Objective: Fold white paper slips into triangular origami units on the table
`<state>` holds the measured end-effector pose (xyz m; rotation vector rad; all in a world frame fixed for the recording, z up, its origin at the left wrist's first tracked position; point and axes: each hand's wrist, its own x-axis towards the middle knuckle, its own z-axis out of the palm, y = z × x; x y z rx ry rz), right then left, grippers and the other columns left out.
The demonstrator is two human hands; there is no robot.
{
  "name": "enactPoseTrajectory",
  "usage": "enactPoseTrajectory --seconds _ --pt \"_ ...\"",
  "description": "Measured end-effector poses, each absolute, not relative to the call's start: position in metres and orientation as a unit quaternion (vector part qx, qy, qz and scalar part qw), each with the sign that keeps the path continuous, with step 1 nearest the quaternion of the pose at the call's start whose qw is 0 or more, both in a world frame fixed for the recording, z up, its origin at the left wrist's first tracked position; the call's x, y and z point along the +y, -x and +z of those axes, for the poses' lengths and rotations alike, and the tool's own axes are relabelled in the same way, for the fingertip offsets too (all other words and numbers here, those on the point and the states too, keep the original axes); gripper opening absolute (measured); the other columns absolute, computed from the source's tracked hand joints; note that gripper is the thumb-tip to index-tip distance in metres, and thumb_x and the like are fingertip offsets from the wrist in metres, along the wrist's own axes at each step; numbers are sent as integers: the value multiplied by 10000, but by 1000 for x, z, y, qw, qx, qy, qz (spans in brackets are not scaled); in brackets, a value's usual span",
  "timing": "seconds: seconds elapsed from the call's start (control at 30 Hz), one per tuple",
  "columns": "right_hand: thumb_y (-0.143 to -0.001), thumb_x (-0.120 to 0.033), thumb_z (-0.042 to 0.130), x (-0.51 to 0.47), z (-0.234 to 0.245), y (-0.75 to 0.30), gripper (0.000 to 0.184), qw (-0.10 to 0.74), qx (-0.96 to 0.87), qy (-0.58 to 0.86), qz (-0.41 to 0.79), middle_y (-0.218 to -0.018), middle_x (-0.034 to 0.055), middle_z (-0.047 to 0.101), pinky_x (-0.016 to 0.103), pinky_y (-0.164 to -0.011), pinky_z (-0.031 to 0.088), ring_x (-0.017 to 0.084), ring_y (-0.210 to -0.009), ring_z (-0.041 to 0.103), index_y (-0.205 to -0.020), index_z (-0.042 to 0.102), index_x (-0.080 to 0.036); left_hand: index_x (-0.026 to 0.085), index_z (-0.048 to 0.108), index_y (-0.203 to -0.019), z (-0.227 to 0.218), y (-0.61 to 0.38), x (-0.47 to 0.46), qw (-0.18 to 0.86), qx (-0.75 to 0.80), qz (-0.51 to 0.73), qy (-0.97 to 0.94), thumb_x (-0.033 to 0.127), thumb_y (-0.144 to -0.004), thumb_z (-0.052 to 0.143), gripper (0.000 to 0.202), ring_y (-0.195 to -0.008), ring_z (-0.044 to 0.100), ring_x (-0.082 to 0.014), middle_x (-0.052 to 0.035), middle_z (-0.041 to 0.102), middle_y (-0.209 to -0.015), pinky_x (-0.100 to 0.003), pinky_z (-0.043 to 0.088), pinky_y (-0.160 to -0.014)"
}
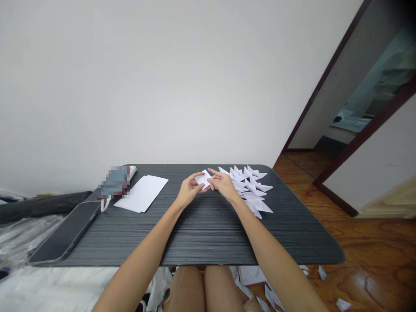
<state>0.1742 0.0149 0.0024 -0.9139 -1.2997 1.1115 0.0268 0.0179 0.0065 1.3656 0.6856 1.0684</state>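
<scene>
A small folded piece of white paper point(203, 178) is held between my two hands above the dark table. My left hand point(189, 189) grips its left side, thumb in front and fingers behind. My right hand point(222, 183) pinches its lower right edge between thumb and fingers, with the index finger stretched out above. Just right of my right hand lies a cluster of several pointed, folded white paper shapes point(255, 187). To the left of my hands a stack of flat white paper sheets point(143, 193) rests on the table.
The dark, finely striped table point(201, 242) stands against a white wall. At its left lie a large black phone point(66, 232) and a blurred-out device point(114, 183) with a white cable point(104, 203). Paper pieces point(321, 272) are scattered on the wooden floor at the right.
</scene>
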Motion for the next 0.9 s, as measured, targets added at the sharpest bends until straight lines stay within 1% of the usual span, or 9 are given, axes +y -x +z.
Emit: enactPoseTrajectory --seconds 0.13,0.23,0.33,0.43,0.53,0.63,0.73,0.83,0.9 --pt "-686 -292 534 17 1 -179 526 560 -550 357 506 -473 -33 539 209 -442 330 75 -439 476 -1154 452 -66 110 431 -1131 8 -26 17 606 298 484 -557 217 -620 649 565 -715 624 -186 -60 648 -748 -389 486 -765" --pt "-661 -272 561 18 2 -181 559 560 -547 365 504 -475 -26 555 207 -440 326 76 -436 483 -1158 441 -48 134 374 -1184 8 -25 17 607 291 486 -558 212 -624 648 628 -703 628 -182 -51 654 -728 -380 489 -760" --pt "-644 -269 569 17 4 -180 578 561 -552 390 478 -454 -36 547 209 -429 328 67 -395 452 -1161 440 -43 146 328 -1211 8 -26 16 603 289 489 -561 215 -633 640 660 -690 632 -182 -45 655 -703 -368 494 -748" --pt "-654 -283 549 15 6 -179 551 554 -569 406 452 -439 -45 529 212 -426 333 68 -386 448 -1149 460 -55 142 313 -1210 7 -27 16 596 298 490 -562 225 -648 627 648 -679 634 -181 -42 650 -683 -357 499 -733" --pt "-661 -279 535 14 8 -181 495 543 -585 412 440 -429 -62 493 208 -420 320 58 -368 429 -1110 501 -73 140 308 -1212 6 -25 18 593 294 467 -586 255 -689 585 602 -692 631 -180 -44 642 -683 -352 505 -716" --pt "-661 -258 530 13 10 -186 375 536 -580 416 451 -399 -67 464 207 -426 311 47 -350 399 -985 574 -72 159 360 -1192 6 -19 22 561 277 444 -642 285 -715 550 529 -763 613 -185 -76 630 -819 -328 520 -663" --pt "-660 -241 532 15 10 -192 259 523 -574 404 484 -394 -52 474 202 -422 288 48 -363 403 -854 605 -86 149 513 -1062 7 -13 26 507 261 430 -699 285 -688 577 402 -874 562 -208 -103 573 -992 -297 526 -619" --pt "-659 -242 544 16 7 -195 214 517 -572 382 510 -429 -42 485 195 -399 234 41 -367 388 -811 604 -104 127 594 -933 8 -8 28 488 258 425 -718 268 -660 606 308 -913 530 -217 -102 553 -1021 -301 521 -631" --pt "-665 -253 548 16 6 -195 207 514 -575 370 518 -443 -42 476 196 -396 209 40 -373 380 -802 604 -108 125 605 -917 9 -7 29 499 260 419 -713 256 -649 618 299 -880 543 -205 -93 572 -985 -315 512 -661"
